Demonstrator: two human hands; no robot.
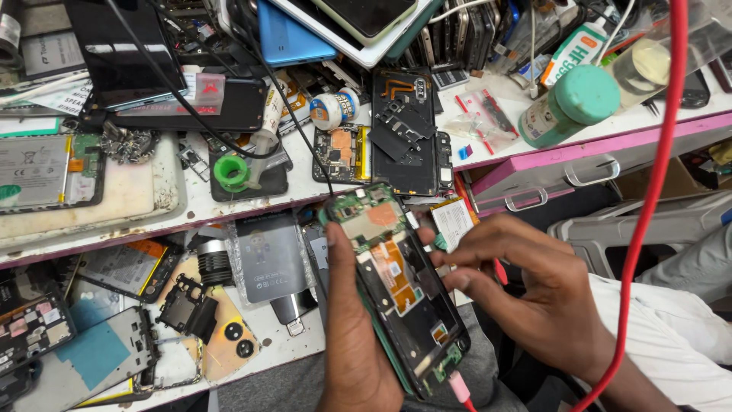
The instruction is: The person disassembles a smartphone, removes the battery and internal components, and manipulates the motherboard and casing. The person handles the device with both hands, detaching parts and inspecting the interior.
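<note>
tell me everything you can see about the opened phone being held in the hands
The opened phone has its back cover off, showing a dark frame, green circuit boards at top and bottom, an orange flex ribbon and a bare black battery bay. It lies tilted, its top toward the bench. The left hand cradles it from below; the right hand touches its right edge. A pink cable plug sits in its bottom port.

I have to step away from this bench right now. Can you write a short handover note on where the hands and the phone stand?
Left hand: grips the opened black smartphone with exposed green circuit board and orange flex cable from below, tilted over the lap.
Right hand: fingertips rest on the phone's right edge; a small tool may be in them, hard to tell.
Pink-tipped red cable is plugged into the phone's lower end.
Done: back cover off, internals bare.
Left: phone not reassembled; other opened phones lie on the white bench.
</note>
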